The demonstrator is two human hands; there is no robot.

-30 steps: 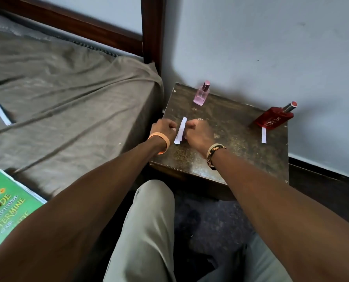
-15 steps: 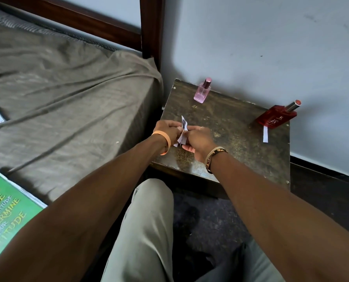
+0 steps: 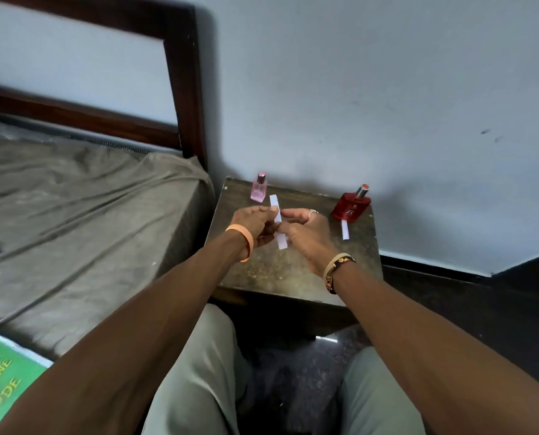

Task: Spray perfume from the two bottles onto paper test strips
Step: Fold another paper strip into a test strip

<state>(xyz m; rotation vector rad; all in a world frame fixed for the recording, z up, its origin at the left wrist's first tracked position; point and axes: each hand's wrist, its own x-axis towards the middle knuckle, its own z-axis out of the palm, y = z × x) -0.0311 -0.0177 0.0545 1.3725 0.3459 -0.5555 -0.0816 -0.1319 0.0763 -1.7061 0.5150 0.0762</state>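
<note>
Left hand [image 3: 255,226] and right hand [image 3: 305,230] pinch a strip [image 3: 276,211], readying it; next, I'd say, one frees up for the pink bottle [image 3: 258,191] at the bench's [image 3: 277,271] back-left corner.

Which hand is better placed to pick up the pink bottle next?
Probably the left. The left hand is directly in front of the pink bottle, while the right hand lies further toward the red bottle. Both pinch the paper strip, so the right could keep it.

There are a pink bottle [image 3: 258,192], a red bottle [image 3: 351,208], white strips [image 3: 277,211] [image 3: 345,230], an orange wristband [image 3: 246,244] and a green book [image 3: 5,384].
</note>
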